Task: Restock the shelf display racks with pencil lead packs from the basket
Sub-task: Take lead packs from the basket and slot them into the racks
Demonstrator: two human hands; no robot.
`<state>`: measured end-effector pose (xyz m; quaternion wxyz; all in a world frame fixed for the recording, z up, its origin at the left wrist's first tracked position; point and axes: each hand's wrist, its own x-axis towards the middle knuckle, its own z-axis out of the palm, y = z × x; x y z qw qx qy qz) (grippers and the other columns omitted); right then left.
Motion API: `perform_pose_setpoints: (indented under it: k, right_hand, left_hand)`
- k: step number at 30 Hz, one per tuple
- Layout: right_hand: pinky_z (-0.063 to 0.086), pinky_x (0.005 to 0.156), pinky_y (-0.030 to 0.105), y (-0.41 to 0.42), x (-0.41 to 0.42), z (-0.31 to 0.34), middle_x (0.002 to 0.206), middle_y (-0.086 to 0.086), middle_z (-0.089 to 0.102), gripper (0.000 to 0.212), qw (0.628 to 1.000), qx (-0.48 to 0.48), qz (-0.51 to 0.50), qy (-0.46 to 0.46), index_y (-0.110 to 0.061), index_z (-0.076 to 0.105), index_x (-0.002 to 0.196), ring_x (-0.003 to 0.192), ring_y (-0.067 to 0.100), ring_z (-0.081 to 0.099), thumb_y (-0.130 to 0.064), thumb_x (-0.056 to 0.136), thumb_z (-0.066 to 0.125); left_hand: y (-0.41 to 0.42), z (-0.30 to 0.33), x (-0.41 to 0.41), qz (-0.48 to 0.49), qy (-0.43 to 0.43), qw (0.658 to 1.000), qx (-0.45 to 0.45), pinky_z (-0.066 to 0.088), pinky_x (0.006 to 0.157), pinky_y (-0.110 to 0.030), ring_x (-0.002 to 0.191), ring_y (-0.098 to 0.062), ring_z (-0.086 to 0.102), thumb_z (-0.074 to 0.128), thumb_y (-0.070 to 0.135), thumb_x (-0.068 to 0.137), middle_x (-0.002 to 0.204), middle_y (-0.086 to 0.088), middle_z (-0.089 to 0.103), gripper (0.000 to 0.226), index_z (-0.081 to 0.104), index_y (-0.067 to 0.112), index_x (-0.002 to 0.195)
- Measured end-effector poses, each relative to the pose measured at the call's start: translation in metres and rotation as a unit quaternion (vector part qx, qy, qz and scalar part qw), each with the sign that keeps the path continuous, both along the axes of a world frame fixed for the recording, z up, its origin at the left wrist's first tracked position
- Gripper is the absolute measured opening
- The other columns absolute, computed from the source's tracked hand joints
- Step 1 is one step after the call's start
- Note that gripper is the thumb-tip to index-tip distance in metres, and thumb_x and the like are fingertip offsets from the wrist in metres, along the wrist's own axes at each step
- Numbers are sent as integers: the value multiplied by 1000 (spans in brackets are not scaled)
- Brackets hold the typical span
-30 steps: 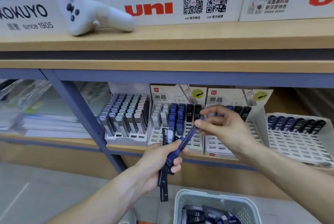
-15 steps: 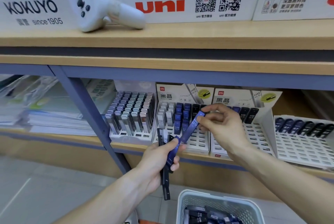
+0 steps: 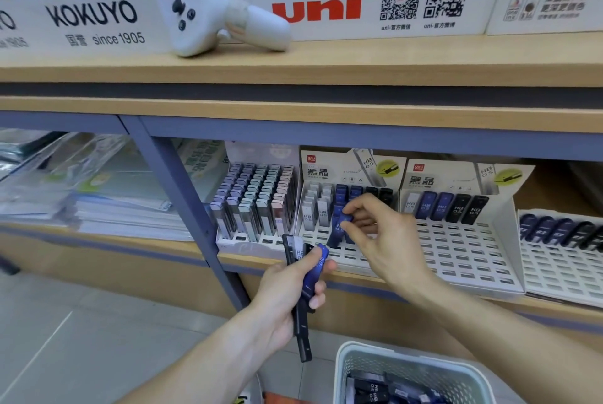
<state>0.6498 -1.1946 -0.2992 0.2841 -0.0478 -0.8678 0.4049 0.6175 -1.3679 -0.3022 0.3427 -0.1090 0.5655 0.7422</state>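
Observation:
My right hand (image 3: 381,234) pinches a blue pencil lead pack (image 3: 339,229) by its top, with its lower end down among the slots of the middle white display rack (image 3: 355,258). My left hand (image 3: 287,296) grips a bunch of lead packs (image 3: 305,276), blue and black, in front of the shelf edge. The white basket (image 3: 414,371) at the bottom holds several more dark packs. A second white rack (image 3: 466,250) to the right carries a back row of blue and black packs.
A full rack of pastel lead cases (image 3: 257,204) stands left of the middle rack; a third rack (image 3: 564,260) is at far right. A blue shelf post (image 3: 182,204) slants down beside my left hand. A white controller (image 3: 222,22) lies on the upper shelf.
My right hand has drawn one blue pack out of the bunch in my left hand and carried it down into the middle rack. The left hand keeps the remaining packs.

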Motion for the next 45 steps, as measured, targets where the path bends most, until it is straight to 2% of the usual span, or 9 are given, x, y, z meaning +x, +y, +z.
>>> perform_pose_setpoints:
  k: [7, 12, 19, 22, 26, 29, 32, 38, 45]
  right_hand:
    - [59, 72, 35, -1, 4, -6, 83, -13, 70, 20, 996, 89, 20, 6, -28, 64, 100, 78, 6, 68, -17, 88, 76]
    - [59, 74, 33, -1, 2, -7, 88, -13, 71, 18, 995, 94, 23, -4, -25, 69, 103, 80, 4, 68, -15, 89, 76]
    - [53, 75, 28, -5, 3, -6, 102, -9, 50, 31, 986, 157, 3, -57, -22, 68, 124, 75, 5, 54, -17, 94, 69]
    - [53, 72, 28, -17, 16, 4, 89, -11, 62, 19, 995, 9, -13, -100, -33, 63, 112, 74, 5, 61, -28, 94, 69]
    - [62, 80, 42, -28, 28, 9, 84, 1, 75, 18, 942, -273, 13, -193, -30, 63, 107, 77, 16, 74, -29, 92, 73]
    - [63, 81, 39, -23, 27, 13, 81, 8, 77, 22, 904, -375, 4, -206, -17, 66, 108, 78, 24, 75, -16, 89, 77]
    - [61, 71, 29, -15, 26, 14, 83, 14, 77, 22, 885, -414, -18, -214, -9, 68, 106, 74, 23, 72, -3, 86, 77]
    - [61, 78, 34, 11, 18, 18, 79, 3, 76, 22, 928, -344, -105, -93, -17, 67, 101, 74, 17, 75, -6, 86, 78]
    - [57, 77, 22, 19, 17, 1, 86, -9, 71, 24, 986, -147, -74, -12, -28, 64, 95, 82, 6, 69, -9, 87, 77]
  left_hand:
    - [-5, 1, -2, 20, -6, 1000, 10, 34, 37, -23, 49, -15, 46, 73, 20, 94, 105, -22, 75, 45, 60, -13, 121]
    - [-5, 0, -3, 26, -15, 1000, 2, 31, 35, -24, 46, -18, 43, 77, 21, 91, 64, -8, 49, 39, 53, -1, 113]
    - [-1, 2, -1, 9, -1, 1000, 6, 31, 36, -25, 47, -20, 48, 75, 20, 92, 72, -12, 50, 36, 57, -3, 113]
    - [0, -2, -2, 19, 17, 1000, 2, 32, 37, -26, 52, -23, 50, 75, 19, 92, 78, -18, 55, 50, 55, -17, 121]
    - [5, -8, -1, 2, 29, 999, -13, 31, 39, -27, 53, -23, 48, 78, 21, 91, 68, -17, 56, 48, 56, -14, 116]
    - [9, -6, 5, -27, 40, 999, -21, 31, 39, -27, 53, -21, 50, 81, 24, 88, 63, -14, 55, 42, 54, 0, 110]
    - [11, -7, 6, -36, 39, 998, -21, 31, 38, -26, 49, -21, 46, 79, 26, 88, 66, -15, 54, 44, 58, -5, 112]
    - [11, -10, 0, 3, -1, 1000, -3, 28, 36, -24, 48, -16, 41, 73, 22, 95, 74, -9, 59, 54, 52, -9, 133]
    - [13, -7, -2, 19, -37, 999, 32, 26, 36, -23, 45, -15, 35, 67, 29, 98, 64, -5, 51, 29, 63, 2, 107]
